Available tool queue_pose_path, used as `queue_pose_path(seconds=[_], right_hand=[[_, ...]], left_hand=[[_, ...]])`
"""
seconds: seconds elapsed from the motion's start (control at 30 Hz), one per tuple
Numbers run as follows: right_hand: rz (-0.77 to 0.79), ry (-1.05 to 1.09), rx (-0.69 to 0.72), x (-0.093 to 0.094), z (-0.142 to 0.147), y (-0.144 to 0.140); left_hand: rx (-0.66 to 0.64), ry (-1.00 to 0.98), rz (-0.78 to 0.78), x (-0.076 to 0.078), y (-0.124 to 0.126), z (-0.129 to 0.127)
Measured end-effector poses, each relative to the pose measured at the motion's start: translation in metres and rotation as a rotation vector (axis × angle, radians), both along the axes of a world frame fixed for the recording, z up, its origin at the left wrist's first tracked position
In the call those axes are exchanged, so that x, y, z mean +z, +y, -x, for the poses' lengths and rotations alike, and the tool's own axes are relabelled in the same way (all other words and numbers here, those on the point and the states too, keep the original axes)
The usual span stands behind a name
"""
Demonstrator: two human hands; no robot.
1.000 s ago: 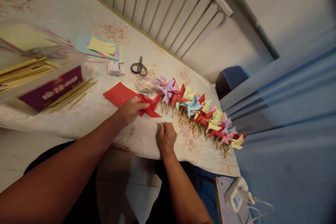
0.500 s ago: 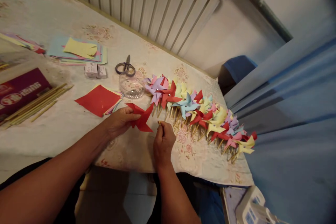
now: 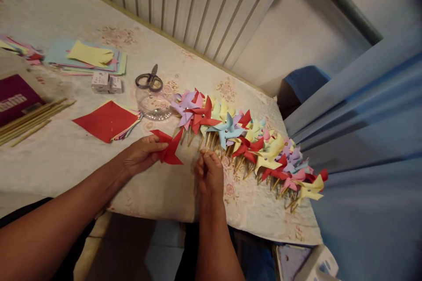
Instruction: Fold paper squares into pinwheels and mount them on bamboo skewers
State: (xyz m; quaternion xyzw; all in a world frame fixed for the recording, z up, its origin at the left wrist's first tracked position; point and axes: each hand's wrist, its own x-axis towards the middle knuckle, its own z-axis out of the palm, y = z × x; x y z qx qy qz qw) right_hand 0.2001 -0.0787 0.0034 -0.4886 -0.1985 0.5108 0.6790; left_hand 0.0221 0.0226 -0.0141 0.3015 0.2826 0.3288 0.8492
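My left hand pinches a red paper pinwheel just above the table's near edge. My right hand is a little to the right of it, fingers closed on a thin wooden stick that shows only at my fingertips. Beyond both hands lies a long row of finished pinwheels in red, yellow, blue, purple and pink, on sticks. A stack of coloured paper squares with red on top lies left of my left hand.
Scissors and a clear plastic container sit behind the pinwheels. Two small white boxes, loose coloured sheets, a bundle of wooden sticks and a purple box lie to the left. A radiator runs behind the table.
My left hand lifted the red pinwheel off the paper stack. My right hand picked a stick up from the table and brought it closer to the pinwheel. The view shifted left.
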Motion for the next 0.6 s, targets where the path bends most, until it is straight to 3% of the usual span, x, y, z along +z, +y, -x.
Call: queue_pose_path(seconds=[0.17, 0.6], right_hand=[[0.054, 0.058, 0.062, -0.0049, -0.0017, 0.0023], [-0.010, -0.002, 0.019, -0.0030, 0.0013, 0.0034]], left_hand=[[-0.012, -0.010, 0.001, 0.0013, -0.0031, -0.0012], [-0.027, 0.007, -0.011, -0.0038, -0.0011, -0.0030]])
